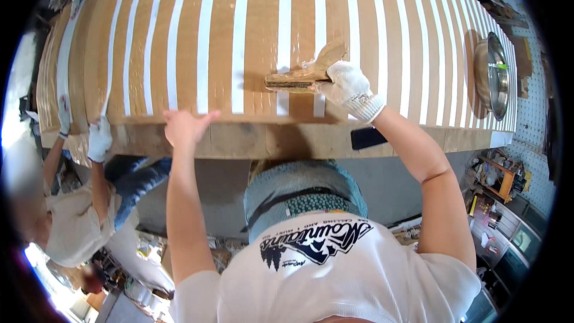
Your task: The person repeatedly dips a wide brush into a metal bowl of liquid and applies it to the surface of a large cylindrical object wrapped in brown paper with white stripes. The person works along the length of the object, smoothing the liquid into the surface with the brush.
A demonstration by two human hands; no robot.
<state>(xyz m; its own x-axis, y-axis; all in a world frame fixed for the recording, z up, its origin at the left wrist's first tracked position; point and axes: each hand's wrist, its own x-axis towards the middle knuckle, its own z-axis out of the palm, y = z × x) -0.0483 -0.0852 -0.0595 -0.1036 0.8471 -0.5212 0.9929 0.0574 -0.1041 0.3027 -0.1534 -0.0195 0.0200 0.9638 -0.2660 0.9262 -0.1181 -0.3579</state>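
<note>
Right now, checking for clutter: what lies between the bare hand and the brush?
Head view: only striped board, brown with white strips, between the left hand and the brush in the gloved right hand.

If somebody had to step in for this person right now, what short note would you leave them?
Right hand: in a white work glove, gripping a wooden-handled brush pressed flat on the brown board.
Left hand: bare, open, resting at the board's near edge on the wooden table edge.
White strips lie in parallel rows across most of the board.
A co-worker's gloved hand holds a strip end at the left.
A metal bowl sits at the far right.
How many strips are pressed down cannot be told.
</note>
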